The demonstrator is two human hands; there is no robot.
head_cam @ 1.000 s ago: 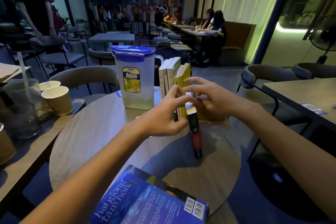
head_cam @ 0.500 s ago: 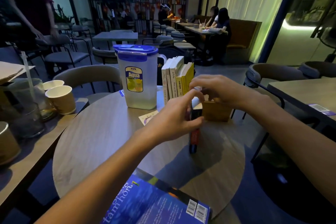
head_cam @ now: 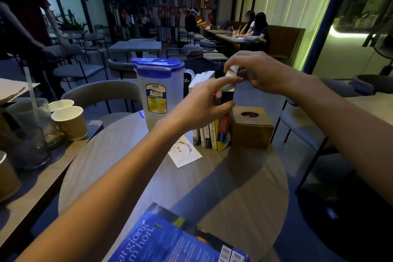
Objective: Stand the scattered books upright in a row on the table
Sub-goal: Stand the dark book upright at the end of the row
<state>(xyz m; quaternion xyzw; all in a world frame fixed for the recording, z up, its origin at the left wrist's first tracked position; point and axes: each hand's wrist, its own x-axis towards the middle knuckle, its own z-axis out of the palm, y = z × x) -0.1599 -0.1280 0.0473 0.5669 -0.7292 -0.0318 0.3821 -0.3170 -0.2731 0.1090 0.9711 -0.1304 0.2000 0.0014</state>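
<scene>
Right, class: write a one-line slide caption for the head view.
Left hand and right hand set a dark book upright between row and wooden box.

Dim café: grey chairs (head_cam: 100, 93), wooden tables (head_cam: 136, 45), glowing green curtains (head_cam: 293, 6).

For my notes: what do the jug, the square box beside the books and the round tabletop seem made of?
Jug: translucent plastic, frosted body, glossy blue lid, printed label. Box: probably wood, matte brown with faint grain, round hole on top. Tabletop: wood or wood-look laminate, going by the straight grain lines; smooth, low sheen.
</scene>
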